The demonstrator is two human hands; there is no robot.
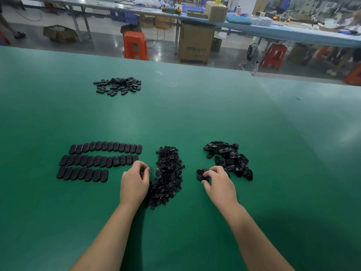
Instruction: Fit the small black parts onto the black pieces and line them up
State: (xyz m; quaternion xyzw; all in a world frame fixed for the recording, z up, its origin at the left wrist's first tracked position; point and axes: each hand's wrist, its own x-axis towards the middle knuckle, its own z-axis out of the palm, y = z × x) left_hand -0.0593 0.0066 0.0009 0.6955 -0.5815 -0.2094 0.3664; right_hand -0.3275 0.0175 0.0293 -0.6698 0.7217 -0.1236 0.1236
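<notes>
The person's left hand [134,179] is curling its fingertips together beside the heap of small black parts [169,176], though whether they are pinching one I cannot tell. The right hand [218,182] is closing its fingers on a black piece [203,176] at the edge of the loose pile [229,160], probably for mating. Finished ones are lying in three rows [99,161] on the left, keeping them lined up.

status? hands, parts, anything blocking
Left hand pinching at small-parts pile. Right hand gripping a piece at loose pile. Three rows lined up, third short. Nothing blocking.
</notes>
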